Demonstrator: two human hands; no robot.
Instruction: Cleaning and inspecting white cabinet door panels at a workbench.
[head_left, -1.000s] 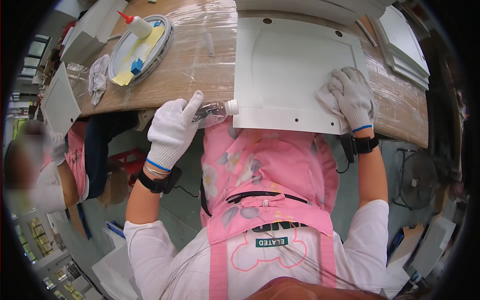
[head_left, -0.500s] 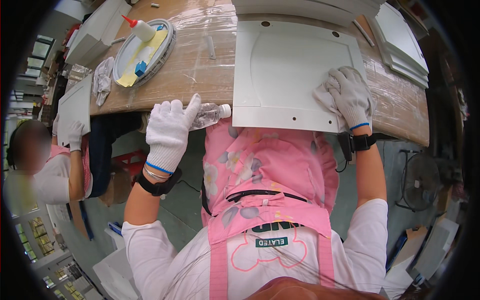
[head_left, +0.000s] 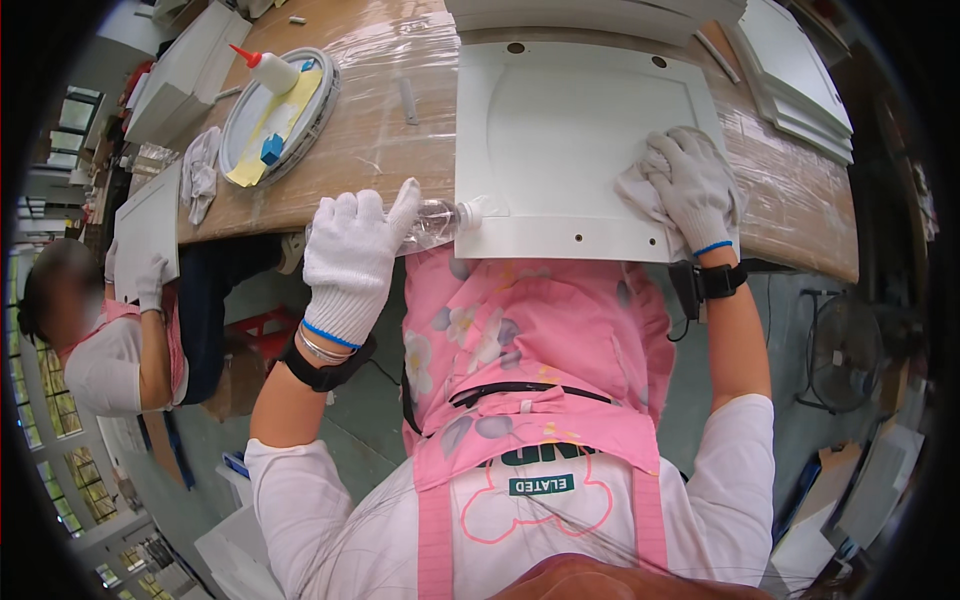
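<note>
A white panel (head_left: 580,140) with a recessed middle lies flat on the plastic-wrapped wooden table (head_left: 400,150). My left hand (head_left: 352,255), in a white knit glove, grips a small clear bottle (head_left: 440,220) whose white nozzle touches the panel's near left corner. My right hand (head_left: 690,185), also gloved, presses a white rag (head_left: 640,195) onto the panel's near right part.
A round tray (head_left: 275,115) at the far left holds a glue bottle, a yellow sheet and a blue block. A crumpled cloth (head_left: 200,175) lies beside it. White panels (head_left: 800,80) are stacked at the right. A person (head_left: 110,340) at the left holds another white panel.
My left hand shifted slightly right with the bottle, so the nozzle now rests on the panel's corner. The person at the left moved closer. My right hand stayed on the rag.
</note>
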